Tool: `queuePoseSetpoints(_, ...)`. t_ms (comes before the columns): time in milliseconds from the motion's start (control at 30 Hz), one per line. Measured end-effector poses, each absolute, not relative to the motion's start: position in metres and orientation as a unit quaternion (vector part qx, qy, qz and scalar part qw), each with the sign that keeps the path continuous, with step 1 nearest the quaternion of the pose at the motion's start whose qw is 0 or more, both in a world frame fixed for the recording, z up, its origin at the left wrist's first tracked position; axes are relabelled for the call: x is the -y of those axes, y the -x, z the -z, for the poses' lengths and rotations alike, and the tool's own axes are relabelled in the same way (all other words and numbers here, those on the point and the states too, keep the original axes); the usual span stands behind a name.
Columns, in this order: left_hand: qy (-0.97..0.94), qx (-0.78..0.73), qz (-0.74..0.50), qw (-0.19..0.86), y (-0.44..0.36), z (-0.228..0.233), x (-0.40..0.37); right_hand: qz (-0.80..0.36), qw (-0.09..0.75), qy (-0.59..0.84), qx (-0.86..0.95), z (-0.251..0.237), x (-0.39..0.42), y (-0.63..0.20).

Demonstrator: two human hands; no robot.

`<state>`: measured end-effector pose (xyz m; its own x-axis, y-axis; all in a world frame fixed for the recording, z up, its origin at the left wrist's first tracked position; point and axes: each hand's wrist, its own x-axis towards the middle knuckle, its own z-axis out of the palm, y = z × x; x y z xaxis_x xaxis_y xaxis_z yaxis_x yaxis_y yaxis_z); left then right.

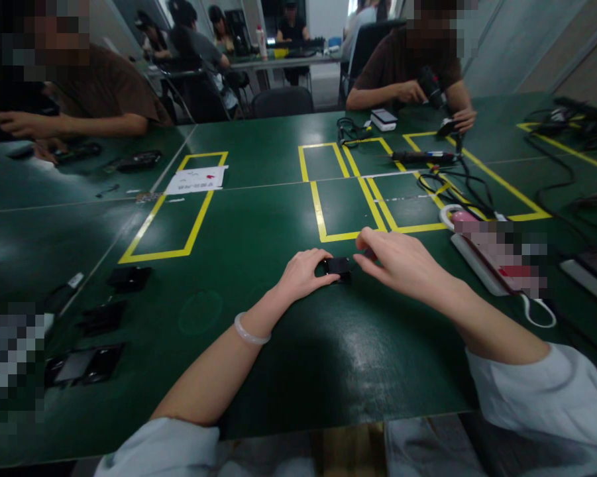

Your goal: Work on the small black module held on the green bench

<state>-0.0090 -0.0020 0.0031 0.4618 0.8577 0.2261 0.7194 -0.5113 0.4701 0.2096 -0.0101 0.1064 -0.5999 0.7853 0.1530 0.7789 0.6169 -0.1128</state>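
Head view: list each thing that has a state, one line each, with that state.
small black part: flat on the table, held between both hands
left hand: gripping the part
right hand: fingertips at the part
white sheet: lying flat
black pieces: lying untouched

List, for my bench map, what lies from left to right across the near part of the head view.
Flat black parts on the green table → left hand → small black block → right hand → white power strip.
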Motion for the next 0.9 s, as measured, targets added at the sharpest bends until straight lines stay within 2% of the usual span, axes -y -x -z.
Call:
queuePoseSetpoints(133,-0.841,-0.468,-0.219,0.159,0.0095,-0.0026,0.0020,-0.012,0.078,0.445,0.892,-0.1067,0.0094,-0.2098)
queuePoseSetpoints(333,-0.843,-0.462,-0.225,0.157,0.0107,-0.0014,0.0015,-0.049,0.098,0.442,0.890,-0.1063,0.0105,-0.2099)
queuePoseSetpoints(900,-0.843,-0.466,-0.222,0.152,0.0102,-0.0012,0.0012,-0.040,0.105,0.443,0.890,-0.1031,0.0092,-0.2111)
